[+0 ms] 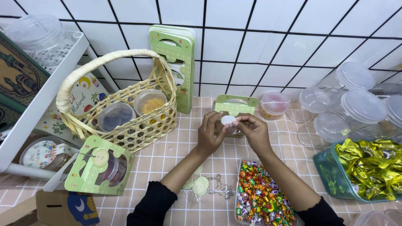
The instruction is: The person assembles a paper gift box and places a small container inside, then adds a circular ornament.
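A woven bamboo basket (125,109) holding two lidded tubs sits at nine o'clock of the hands. At centre, a green card sleeve (235,105) stands behind them. The left hand (210,133) and right hand (253,130) both pinch a small white round sticker (228,120) between fingertips.

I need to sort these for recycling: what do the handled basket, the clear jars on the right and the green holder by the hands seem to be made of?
Basket: woven cane or bamboo by its look, pale matte strips in an open lattice, handle wrapped. Clear jars: likely plastic, see-through walls, frosted lids with soft glare. Green holder: probably printed card, thin flat panels with cut-outs. The left hand and right hand pinch a small white disc, material unclear.
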